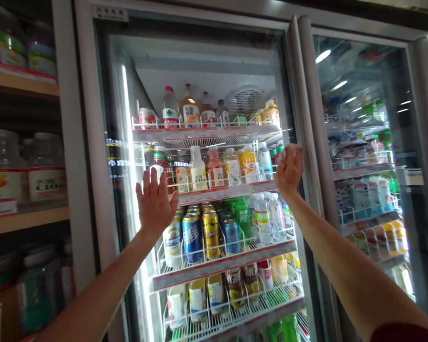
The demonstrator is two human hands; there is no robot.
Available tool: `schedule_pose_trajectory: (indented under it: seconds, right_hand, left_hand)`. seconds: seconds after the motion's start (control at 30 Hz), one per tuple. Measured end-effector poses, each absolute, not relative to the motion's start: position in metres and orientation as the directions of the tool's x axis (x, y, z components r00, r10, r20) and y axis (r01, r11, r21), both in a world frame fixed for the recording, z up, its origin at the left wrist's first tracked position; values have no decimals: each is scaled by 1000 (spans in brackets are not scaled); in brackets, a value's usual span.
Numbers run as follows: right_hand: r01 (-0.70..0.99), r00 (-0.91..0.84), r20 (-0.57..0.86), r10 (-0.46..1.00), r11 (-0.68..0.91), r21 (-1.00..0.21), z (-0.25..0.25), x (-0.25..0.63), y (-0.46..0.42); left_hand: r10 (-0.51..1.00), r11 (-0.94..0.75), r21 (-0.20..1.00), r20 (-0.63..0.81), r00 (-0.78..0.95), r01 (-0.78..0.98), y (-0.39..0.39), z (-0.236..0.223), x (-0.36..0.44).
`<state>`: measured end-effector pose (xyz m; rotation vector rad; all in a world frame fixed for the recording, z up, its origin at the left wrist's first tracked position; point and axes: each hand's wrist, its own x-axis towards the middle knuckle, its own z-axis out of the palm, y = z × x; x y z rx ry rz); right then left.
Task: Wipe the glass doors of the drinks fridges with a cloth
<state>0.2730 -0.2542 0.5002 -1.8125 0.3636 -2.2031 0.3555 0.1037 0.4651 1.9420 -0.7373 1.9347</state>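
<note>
Both arms reach forward before a glass-door drinks fridge (pixel 192 76). My left hand (pixel 155 202) is raised with its fingers spread and nothing in it, in front of the middle shelves; whether it touches the glass I cannot tell. My right hand (pixel 288 171) is up beside the door's right edge, near the long vertical door handle (pixel 301 90). Its fingers look short and slightly bent, apart from each other, and I make out nothing held. Behind the glass stand a yellow juice bottle (pixel 250 164), a blue can (pixel 191 237) and a gold can (pixel 210 232).
Wire-fronted shelves (pixel 231 259) carry several rows of bottles and cans. A second fridge door (pixel 364 109) with reflections adjoins on the right. On the left, wooden shelves (pixel 24 221) hold large jars (pixel 48 166). A grey frame (pixel 66 95) stands between them and the fridge.
</note>
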Motion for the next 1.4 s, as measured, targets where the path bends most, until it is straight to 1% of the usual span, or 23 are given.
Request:
schedule_pose_trajectory:
  seconds: [0.07, 0.13, 0.2, 0.27, 0.3, 0.33, 0.37, 0.47, 0.53, 0.6, 0.7, 0.73, 0.77, 0.8, 0.9, 0.97, 1.0, 1.03, 1.1, 1.17, 1.23, 1.33, 1.4]
  right_hand:
    - [74, -248, 858, -449, -892, -446, 501, 277, -258]
    - [79, -226, 901, -371, -928, -363, 491, 284, -229]
    - [70, -118, 982, -148, -988, -140, 475, 288, -188]
    - [82, 62, 985, 164, -984, 159, 461, 287, -163]
    - [84, 119, 960, 252, -966, 243, 456, 284, -163]
    - [70, 134, 956, 261, -965, 254, 453, 281, -170]
    - [37, 99, 976, 192, -981, 189, 452, 277, -184]
    - [-18, -157, 967, -201, -978, -206, 456, 273, -224]
    - [-1, -211, 936, -282, -957, -289, 454, 277, -220]
    - [30, -151, 970, -190, -982, -187, 444, 283, -185]
    - [135, 71, 971, 227, -967, 216, 423, 285, -129]
    - [160, 117, 945, 304, -945, 284, 418, 283, -122]
    - [165, 136, 939, 317, -942, 294, 413, 281, -124]
    - [149, 125, 955, 268, -957, 249, 410, 278, -134]
    - [83, -69, 996, -60, -995, -55, 403, 274, -176]
    - [81, -172, 968, -180, -982, -168, 393, 275, -185]
    - [85, -172, 970, -174, -983, -161, 386, 276, -181]
    - [92, -131, 985, -112, -991, -100, 376, 277, -173]
    - [124, 10, 994, 109, -986, 107, 357, 278, -157]
    - [135, 69, 972, 227, -967, 216, 341, 276, -157]
    - [85, -14, 990, 141, -986, 142, 334, 272, -178]
    - [50, -220, 967, -129, -991, -121, 335, 271, -207]
    - [82, -238, 953, -189, -981, -174, 334, 274, -197]
  left_hand:
    - [-140, -827, -139, 989, -40, -545, 103, 466, 355]
    - [-141, -826, -136, 989, -33, -547, 103, 468, 355]
    - [-146, -819, -138, 989, -30, -556, 104, 467, 355]
    - [-154, -812, -145, 988, -32, -565, 104, 462, 354]
    - [-160, -808, -153, 986, -39, -569, 104, 458, 354]
    - [-171, -802, -167, 984, -46, -573, 103, 452, 354]
    - [-187, -795, -183, 981, -54, -579, 102, 446, 354]
    - [-220, -776, -217, 973, -68, -592, 100, 431, 354]
    - [-221, -777, -215, 973, -64, -591, 99, 428, 354]
    - [-216, -782, -205, 975, -52, -588, 99, 429, 354]
    - [-216, -779, -200, 975, -45, -594, 99, 427, 352]
    - [-225, -776, -209, 973, -48, -595, 100, 422, 350]
    - [-243, -773, -227, 968, -55, -592, 100, 415, 349]
    - [-270, -770, -253, 961, -60, -586, 100, 407, 347]
    - [-345, -770, -319, 937, -61, -553, 100, 378, 345]
    - [-349, -776, -322, 935, -55, -543, 99, 365, 345]
    - [-345, -777, -316, 937, -52, -544, 98, 361, 345]
    - [-339, -777, -310, 939, -51, -547, 98, 360, 346]
    - [-328, -772, -300, 943, -54, -560, 97, 360, 346]
    - [-310, -772, -281, 950, -49, -570, 95, 362, 345]
    - [-289, -783, -265, 956, -49, -563, 93, 363, 344]
    - [-284, -808, -262, 958, -42, -528, 89, 361, 343]
    - [-286, -811, -265, 957, -42, -521, 88, 360, 343]
